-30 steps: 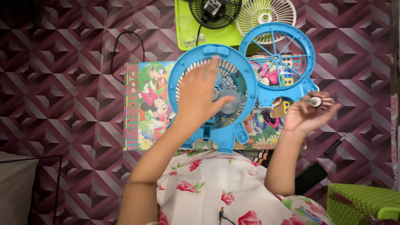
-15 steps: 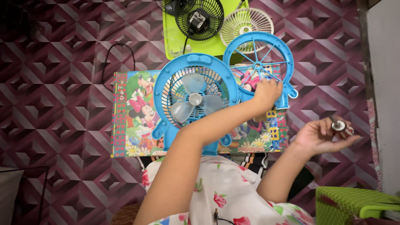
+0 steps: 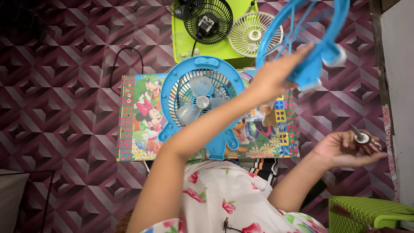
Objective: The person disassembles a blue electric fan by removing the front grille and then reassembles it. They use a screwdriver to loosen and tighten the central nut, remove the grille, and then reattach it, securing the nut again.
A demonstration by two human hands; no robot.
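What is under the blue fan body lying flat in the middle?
The blue fan body lies on a small table with a colourful cartoon top. The print directly beneath the fan is covered, and the left forearm hides part of its lower edge.

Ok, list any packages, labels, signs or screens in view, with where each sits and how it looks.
Printed board: flat on the patterned floor under the blue fan body, rectangular, bright cartoon animal pictures, red and green checked border.
Printed strip: along the right wall's foot, narrow, reddish pattern.
No packages or screens show.
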